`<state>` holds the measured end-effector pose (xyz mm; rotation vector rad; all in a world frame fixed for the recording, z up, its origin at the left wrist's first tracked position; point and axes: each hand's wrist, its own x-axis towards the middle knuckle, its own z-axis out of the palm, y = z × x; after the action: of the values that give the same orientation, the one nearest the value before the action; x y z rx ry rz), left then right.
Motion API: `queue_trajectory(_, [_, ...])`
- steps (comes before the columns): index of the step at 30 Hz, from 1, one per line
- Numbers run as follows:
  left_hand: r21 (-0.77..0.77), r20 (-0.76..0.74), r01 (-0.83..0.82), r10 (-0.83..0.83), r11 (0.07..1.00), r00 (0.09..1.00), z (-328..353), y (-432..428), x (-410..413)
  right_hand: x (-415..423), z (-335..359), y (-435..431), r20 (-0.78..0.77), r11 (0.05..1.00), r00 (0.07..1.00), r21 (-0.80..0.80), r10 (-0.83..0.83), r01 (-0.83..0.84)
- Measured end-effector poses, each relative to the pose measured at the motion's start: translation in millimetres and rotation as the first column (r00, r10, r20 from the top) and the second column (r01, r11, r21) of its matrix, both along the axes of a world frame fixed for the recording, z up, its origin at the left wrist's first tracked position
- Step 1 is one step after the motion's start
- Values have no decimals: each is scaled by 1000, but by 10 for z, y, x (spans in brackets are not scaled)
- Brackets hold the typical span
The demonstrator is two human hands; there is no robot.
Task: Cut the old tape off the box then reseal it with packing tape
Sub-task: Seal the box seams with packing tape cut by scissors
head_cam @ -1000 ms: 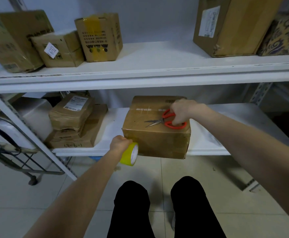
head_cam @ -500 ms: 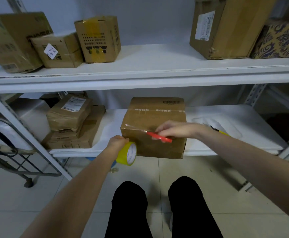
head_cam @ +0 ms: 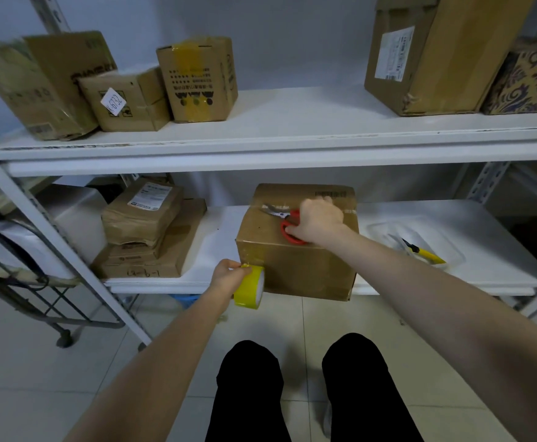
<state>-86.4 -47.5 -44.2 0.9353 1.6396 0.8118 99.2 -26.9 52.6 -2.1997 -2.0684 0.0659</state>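
A brown cardboard box (head_cam: 305, 269) stands on the lower white shelf (head_cam: 490, 275), its front edge past the shelf's lip. Old clear tape crosses the far part of its top. My right hand (head_cam: 318, 220) grips the red-handled scissors (head_cam: 287, 226) on the box top, blades pointing left along that tape strip. My left hand (head_cam: 227, 275) holds a yellow roll of packing tape (head_cam: 249, 290) against the box's lower left front corner. A stretch of clear tape runs from the roll up the corner.
A yellow-handled utility knife (head_cam: 423, 253) lies in a clear tray (head_cam: 452, 260) right of the box. Stacked brown parcels (head_cam: 147, 231) sit left of it. The upper shelf (head_cam: 292, 148) carries several cartons. A wire cart (head_cam: 21, 282) stands at the left. My legs are below.
My right hand carried the scissors from the box's front top edge back to the far tape strip on top. The left hand and tape roll stayed at the front corner.
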Motion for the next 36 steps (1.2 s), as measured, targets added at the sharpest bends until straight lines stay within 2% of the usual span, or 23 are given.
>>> queue_trajectory(1, [-11, 2, 4, -4, 1000, 1000, -6, 5, -12, -45, -16, -32, 40, 993, 998, 107, 41, -45])
queue_trajectory(3, [-19, 9, 13, -12, 1000, 1000, -25, 10, -28, -181, -80, -105, 114, 917, 959, 283, 258, -281])
queue_trajectory(5, [-9, 20, 11, -11, 1000, 1000, -59, 22, -42, -362, -200, -164, 174, 826, 859, 241, 481, -511])
queue_trajectory(7, [20, 9, 19, -20, 1000, 1000, -66, 10, -30, -505, -356, -147, 220, 816, 822, 147, 525, -560])
queue_trajectory(10, [58, -25, 44, -42, 997, 999, -81, -16, -37, -564, -483, -24, 256, 862, 857, 130, 448, -489])
queue_trajectory(16, [140, -45, 69, -63, 988, 997, -149, -53, -93, -596, -565, 29, 243, 877, 879, 161, 409, -453])
queue_trajectory(19, [85, -75, 100, -94, 991, 993, -137, -8, -131, -583, -582, 39, 237, 879, 878, 145, 415, -454])
queue_trajectory(23, [-13, -217, 214, -212, 977, 953, -208, -118, -94, -613, -578, 90, 237, 891, 891, 154, 387, -427])
queue_trajectory(28, [-6, -162, 233, -230, 973, 959, -201, -99, -146, -614, -615, 132, 244, 887, 883, 140, 400, -440])
queue_trajectory(30, [-2, -143, 203, -201, 979, 969, -211, -84, -196, -572, -555, 153, 197, 857, 864, 146, 463, -493])
queue_trajectory(31, [4, -130, 191, -189, 981, 973, -227, -78, -219, -529, -521, 157, 146, 841, 863, 198, 483, -504])
queue_trajectory(32, [5, -110, 186, -184, 983, 977, -232, -74, -235, -473, -483, 155, 89, 835, 881, 286, 465, -470])
queue_trajectory(34, [-13, -73, 177, -178, 984, 981, -236, -73, -232, -313, -400, 172, -21, 870, 953, 414, 303, -268])
queue_trajectory(35, [-29, -67, 178, -180, 984, 981, -239, -73, -230, -229, -349, 195, -50, 913, 981, 378, 188, -156])
queue_trajectory(36, [-47, -66, 182, -184, 982, 981, -244, -68, -233, -168, -297, 216, -49, 959, 995, 274, 87, -71])
